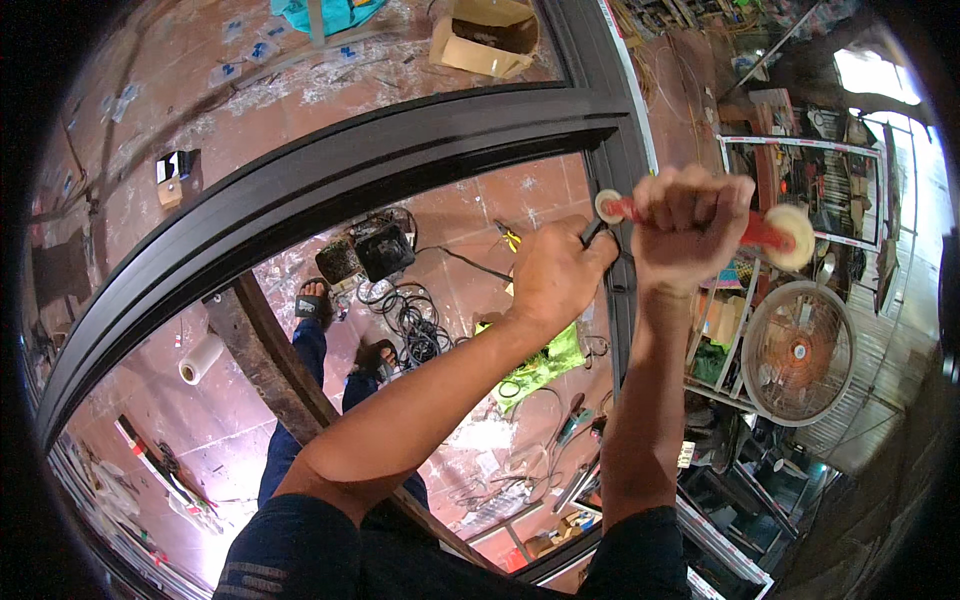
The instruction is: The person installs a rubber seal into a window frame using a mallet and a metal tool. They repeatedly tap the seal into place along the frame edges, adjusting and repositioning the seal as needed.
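My right hand point(690, 225) is a fist, blurred by motion. It is closed on a soft-faced mallet point(768, 234) with a red body and cream round faces that show on both sides of the fist. The smaller-looking face lies over the edge of a dark metal frame point(625, 290), close to my left fingers. My left hand point(562, 268) is closed against that frame's upright bar. A short black piece point(592, 232) sticks out from between its fingers and thumb; its lower part is hidden.
A brown beam point(265, 350) crosses below the frame beside my legs. On the tiled floor lie coiled black cable point(415, 325), a green bag point(545, 372), yellow-handled pliers point(510, 238) and a white roll point(202, 359). A round fan point(800, 352) stands right; a cardboard box point(485, 40) sits far off.
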Tool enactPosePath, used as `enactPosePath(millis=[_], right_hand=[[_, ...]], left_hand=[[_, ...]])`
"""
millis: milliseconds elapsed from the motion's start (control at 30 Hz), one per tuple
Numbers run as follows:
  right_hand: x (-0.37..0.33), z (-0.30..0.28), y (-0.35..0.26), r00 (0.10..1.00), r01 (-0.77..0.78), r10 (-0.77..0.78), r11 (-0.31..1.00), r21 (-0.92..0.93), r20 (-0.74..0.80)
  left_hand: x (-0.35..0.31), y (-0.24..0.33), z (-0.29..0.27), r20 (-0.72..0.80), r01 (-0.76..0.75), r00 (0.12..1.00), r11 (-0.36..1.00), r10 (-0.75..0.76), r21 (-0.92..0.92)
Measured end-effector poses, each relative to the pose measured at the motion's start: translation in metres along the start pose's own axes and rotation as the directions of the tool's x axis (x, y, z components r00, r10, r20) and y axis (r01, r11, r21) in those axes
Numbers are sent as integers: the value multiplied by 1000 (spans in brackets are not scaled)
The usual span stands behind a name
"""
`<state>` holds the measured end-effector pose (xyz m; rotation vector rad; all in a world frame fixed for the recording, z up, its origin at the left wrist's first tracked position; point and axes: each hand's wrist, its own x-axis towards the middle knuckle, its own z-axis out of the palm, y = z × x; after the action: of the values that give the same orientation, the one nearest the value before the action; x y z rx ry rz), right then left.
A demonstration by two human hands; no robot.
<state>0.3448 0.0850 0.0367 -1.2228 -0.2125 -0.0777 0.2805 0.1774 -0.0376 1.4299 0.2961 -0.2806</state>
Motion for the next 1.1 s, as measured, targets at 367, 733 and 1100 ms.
enactPosePath(millis=[367,733,1100], right_hand=[[24,15,8,999,43,-43,991,-130,2],[14,-6,6,991,14,-19,999,40,133],[22,-4,9,988,144,-142,989,20,-68]], left_hand=[[9,-1,-4,-2,-77,997,997,77,-32],[14,-6,-1,1,-74,997,995,75,-68],[10,1,0,-32,34,999,976,-42,-214]])
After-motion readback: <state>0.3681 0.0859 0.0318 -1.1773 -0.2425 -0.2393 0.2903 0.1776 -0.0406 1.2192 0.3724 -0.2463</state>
